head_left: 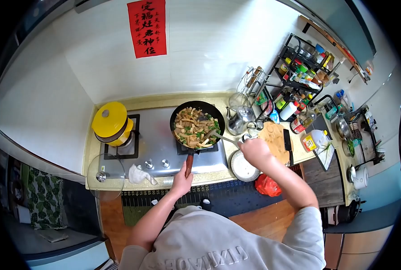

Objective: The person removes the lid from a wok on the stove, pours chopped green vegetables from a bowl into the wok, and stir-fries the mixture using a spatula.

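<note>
A black frying pan (pixel 175 111) sits on the right burner of the stove, full of sliced pale pieces with bits of chopped green (pixel 195 127). My left hand (pixel 181 181) is closed around the pan's brown handle (pixel 189 164), which points toward me. In my right hand (pixel 255 153) is a metal spatula (pixel 226 138), its blade end down among the food at the pan's right side; the exact blade shape is partly covered. A white speckled plate (pixel 244 167) lies on the counter just below my right hand.
A yellow pot (pixel 112 123) stands on the left burner. Near the front edge are a glass lid (pixel 102 177) and a white cloth (pixel 141 175). On the right are a steel kettle (pixel 241 120), a round cutting board (pixel 274 140), a knife (pixel 287 145) and a bottle rack (pixel 295 67).
</note>
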The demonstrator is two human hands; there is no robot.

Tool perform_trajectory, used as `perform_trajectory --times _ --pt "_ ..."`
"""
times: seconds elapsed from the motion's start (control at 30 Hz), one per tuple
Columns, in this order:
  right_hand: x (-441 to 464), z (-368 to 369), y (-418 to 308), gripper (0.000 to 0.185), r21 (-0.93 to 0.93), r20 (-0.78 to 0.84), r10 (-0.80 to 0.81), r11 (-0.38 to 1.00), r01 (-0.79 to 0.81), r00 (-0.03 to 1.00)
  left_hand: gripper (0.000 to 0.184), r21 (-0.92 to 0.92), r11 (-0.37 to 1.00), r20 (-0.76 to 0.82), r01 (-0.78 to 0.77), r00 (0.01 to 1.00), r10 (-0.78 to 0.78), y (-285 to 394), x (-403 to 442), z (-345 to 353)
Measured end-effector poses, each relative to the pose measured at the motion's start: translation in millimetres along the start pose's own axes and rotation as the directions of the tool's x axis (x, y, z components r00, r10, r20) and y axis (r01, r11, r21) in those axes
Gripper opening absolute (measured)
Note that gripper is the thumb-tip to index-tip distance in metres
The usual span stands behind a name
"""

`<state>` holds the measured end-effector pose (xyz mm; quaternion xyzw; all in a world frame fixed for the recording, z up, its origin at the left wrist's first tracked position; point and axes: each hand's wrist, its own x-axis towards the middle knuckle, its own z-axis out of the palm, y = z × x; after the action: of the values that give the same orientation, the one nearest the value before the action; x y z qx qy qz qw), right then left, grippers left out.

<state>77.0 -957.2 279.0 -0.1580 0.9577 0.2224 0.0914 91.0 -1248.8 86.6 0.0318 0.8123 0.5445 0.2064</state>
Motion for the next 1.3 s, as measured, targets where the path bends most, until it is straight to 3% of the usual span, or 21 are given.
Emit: perform_trajectory --times 0.07,0.17,0.27,0.37,0.57,0.8,0.9,1.03,1.07,1.17,1.23,1.3 --pt "14 11 -6 0.022 0.033 -0.023 0.029 0.999 -0.028 0.999 0.071 -0.010 0.999 -0.017 -0.033 0.999 0.033 2 0 0" --pt "22 11 0 0.022 0.046 -0.048 0.072 0.996 -0.070 0.996 0.071 -0.048 0.996 0.038 0.074 0.997 -0.072 22 -9 -8" --pt "11 -18 30 0.027 0.044 -0.043 0.086 0.995 -0.084 0.995 0.071 -0.018 0.996 -0.031 -0.085 0.996 0.085 -17 6 5" --pt "29 -37 52 0.031 0.075 -0.130 0.086 0.994 -0.077 0.988 0.071 0.014 0.997 -0.031 -0.073 0.997 0.073 -15 6 5" --pt "125 -26 63 0.035 -0.059 -0.111 -0.010 0.998 0.003 0.994 0.071 -0.002 0.997 -0.032 -0.079 0.996 0.079 -13 3 3" --pt "140 -38 80 0.019 -0.134 0.087 0.158 0.980 -0.145 0.984 0.071 -0.009 0.994 -0.057 -0.105 0.993 0.104 -18 3 6" --pt "129 -58 93 0.022 -0.124 0.198 0.118 0.988 -0.095 0.973 0.070 -0.021 0.993 -0.053 -0.119 0.992 0.118 -11 1 4" --pt "126 -46 99 0.028 0.110 0.413 0.203 0.957 -0.270 0.888 0.070 -0.015 0.991 -0.062 -0.136 0.989 0.135 -19 5 6" --pt "134 -26 109 0.031 0.133 0.481 0.144 0.963 -0.235 0.865 0.071 -0.027 0.993 -0.048 -0.113 0.993 0.112 -16 3 5" --pt "99 -10 107 0.035 0.578 0.256 0.021 0.798 -0.170 0.967 0.071 -0.033 0.997 -0.026 -0.069 0.997 0.068 -10 0 2" --pt "109 63 109 0.037 0.631 0.459 0.160 0.635 -0.447 0.874 0.071 -0.031 0.997 -0.023 -0.066 0.998 0.065 -9 1 3" --pt "113 125 86 0.036 0.758 0.261 0.251 0.544 -0.358 0.932 0.071 -0.024 0.997 -0.028 -0.073 0.997 0.072 -14 2 4"
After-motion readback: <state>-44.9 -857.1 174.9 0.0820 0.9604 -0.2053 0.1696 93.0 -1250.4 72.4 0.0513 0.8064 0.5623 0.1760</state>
